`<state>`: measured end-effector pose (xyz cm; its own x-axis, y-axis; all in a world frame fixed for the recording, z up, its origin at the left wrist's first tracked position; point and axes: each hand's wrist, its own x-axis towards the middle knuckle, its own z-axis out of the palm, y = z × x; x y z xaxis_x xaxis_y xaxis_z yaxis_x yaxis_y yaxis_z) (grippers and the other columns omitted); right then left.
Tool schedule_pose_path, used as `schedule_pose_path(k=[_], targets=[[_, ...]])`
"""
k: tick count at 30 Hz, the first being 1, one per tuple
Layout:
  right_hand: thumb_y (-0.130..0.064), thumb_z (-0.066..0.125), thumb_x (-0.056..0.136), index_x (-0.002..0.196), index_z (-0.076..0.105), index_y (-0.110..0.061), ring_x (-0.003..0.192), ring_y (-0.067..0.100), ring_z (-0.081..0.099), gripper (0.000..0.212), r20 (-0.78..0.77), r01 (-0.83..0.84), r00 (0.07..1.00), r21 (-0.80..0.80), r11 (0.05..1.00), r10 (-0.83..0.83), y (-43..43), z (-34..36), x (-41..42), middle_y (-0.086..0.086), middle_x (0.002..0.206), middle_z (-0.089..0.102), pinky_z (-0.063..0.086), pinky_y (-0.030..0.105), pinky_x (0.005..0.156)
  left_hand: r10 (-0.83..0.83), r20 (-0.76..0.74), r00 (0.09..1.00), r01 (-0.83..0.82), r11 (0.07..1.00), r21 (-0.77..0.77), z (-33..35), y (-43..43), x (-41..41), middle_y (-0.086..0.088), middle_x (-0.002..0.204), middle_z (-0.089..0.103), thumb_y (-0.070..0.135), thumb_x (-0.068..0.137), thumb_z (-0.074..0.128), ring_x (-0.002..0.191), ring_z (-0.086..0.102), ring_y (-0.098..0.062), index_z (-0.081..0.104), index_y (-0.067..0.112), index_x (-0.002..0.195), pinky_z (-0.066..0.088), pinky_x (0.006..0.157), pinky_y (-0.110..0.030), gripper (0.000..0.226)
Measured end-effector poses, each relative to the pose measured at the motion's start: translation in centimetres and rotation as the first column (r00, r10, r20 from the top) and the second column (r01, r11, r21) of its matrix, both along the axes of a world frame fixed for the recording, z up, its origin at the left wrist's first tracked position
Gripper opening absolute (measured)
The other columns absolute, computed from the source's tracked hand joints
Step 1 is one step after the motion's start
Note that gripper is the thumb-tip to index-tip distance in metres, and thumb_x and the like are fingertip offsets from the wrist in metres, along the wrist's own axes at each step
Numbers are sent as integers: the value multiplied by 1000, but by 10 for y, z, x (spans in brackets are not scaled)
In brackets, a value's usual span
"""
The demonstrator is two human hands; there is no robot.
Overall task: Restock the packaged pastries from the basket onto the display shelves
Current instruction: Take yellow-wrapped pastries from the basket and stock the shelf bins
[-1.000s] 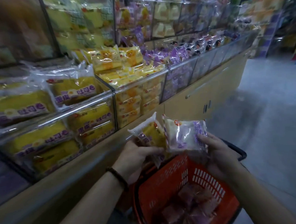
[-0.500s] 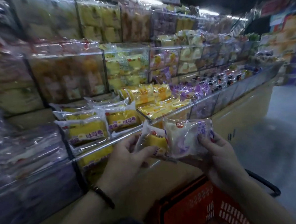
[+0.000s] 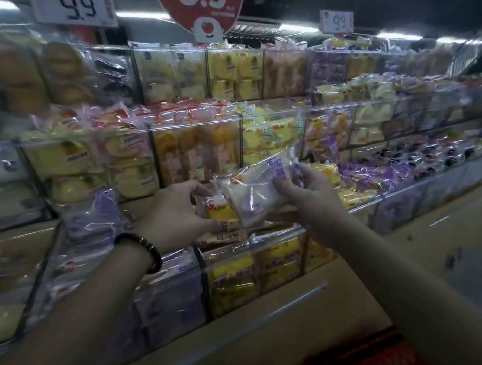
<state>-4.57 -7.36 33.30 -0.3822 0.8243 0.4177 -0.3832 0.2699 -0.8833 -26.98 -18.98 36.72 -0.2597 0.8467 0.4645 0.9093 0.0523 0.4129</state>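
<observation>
My left hand [image 3: 176, 211] grips a yellow packaged pastry [image 3: 221, 213] just above the lowest clear display bin [image 3: 254, 240], which holds the same yellow packs. My right hand [image 3: 305, 189] pinches a white and purple packaged pastry [image 3: 258, 192] right beside it, partly covering the yellow one. Both packs hang over the front row of the display shelves [image 3: 230, 121]. Only a sliver of the orange basket [image 3: 385, 354] shows at the bottom edge.
Three tiers of clear acrylic bins full of wrapped pastries rise behind my hands. A purple pack [image 3: 95, 213] stands in the bin to the left. Price signs reading 9.9 [image 3: 200, 4] hang above. A beige counter ledge [image 3: 270, 307] runs below the bins.
Both hands have risen from above the basket up to the lowest shelf bins, each carrying its pack. The view has tilted up, and the basket has dropped almost out of sight.
</observation>
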Motion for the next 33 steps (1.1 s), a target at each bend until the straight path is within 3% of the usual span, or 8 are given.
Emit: schedule_pose_path(k=[5,8,13,19,22,26,30,33], targets=[[-14,66,102,126,64,-9,92,39,78,25,143,16,990,8,1000,-17,14,-16,-20,18,115,74,63,61,74,7,-79,997,-15,995,-98,-22,12,-17,12,92,66,53,65,93,85,67,-11,67,34,105,55,67,-31,51],[-14,65,102,127,65,-9,92,35,78,25,174,36,984,45,998,-43,20,-24,-19,15,110,76,65,50,75,23,-83,996,-34,991,-129,-30,18,-18,11,89,66,49,67,92,81,63,-7,67,31,105,44,58,-26,50],[-14,72,97,110,75,-11,89,31,77,14,238,43,968,144,989,-77,20,-22,-16,12,99,78,63,38,77,37,-181,983,-71,980,-187,-17,16,-19,8,108,66,46,71,90,93,61,-11,66,31,111,49,70,-29,49],[-10,74,93,112,74,-5,91,32,76,19,142,-45,989,75,996,35,7,-1,-19,15,101,78,61,40,79,-173,379,909,226,969,-99,7,-8,-21,8,119,69,43,77,90,103,68,-13,60,29,124,59,84,-32,57],[-10,75,91,115,74,-5,97,36,76,25,103,-98,990,60,993,92,-2,16,-33,19,106,77,62,47,88,-213,485,848,241,970,4,23,-22,-23,3,103,80,47,73,85,93,75,-16,66,21,116,58,74,-28,54],[-12,78,90,112,76,-11,98,35,77,23,145,-100,986,83,992,87,-17,36,-72,14,103,79,62,48,88,-155,380,912,112,985,134,43,-31,-51,-4,86,77,28,83,86,76,74,-15,67,13,99,54,61,-23,29],[-15,82,89,97,79,-17,83,18,78,9,266,-37,964,197,980,-18,-25,56,-121,4,92,80,62,32,67,-78,305,949,24,984,178,65,-36,-104,1,77,74,22,82,89,71,68,-17,64,20,87,59,70,-39,25],[-19,87,84,103,71,-18,88,23,77,25,347,55,927,249,967,-142,-21,66,-166,4,99,76,66,41,75,25,255,967,-68,985,161,69,-37,-141,-1,81,78,23,80,91,75,75,-19,66,21,89,62,69,-39,26]])
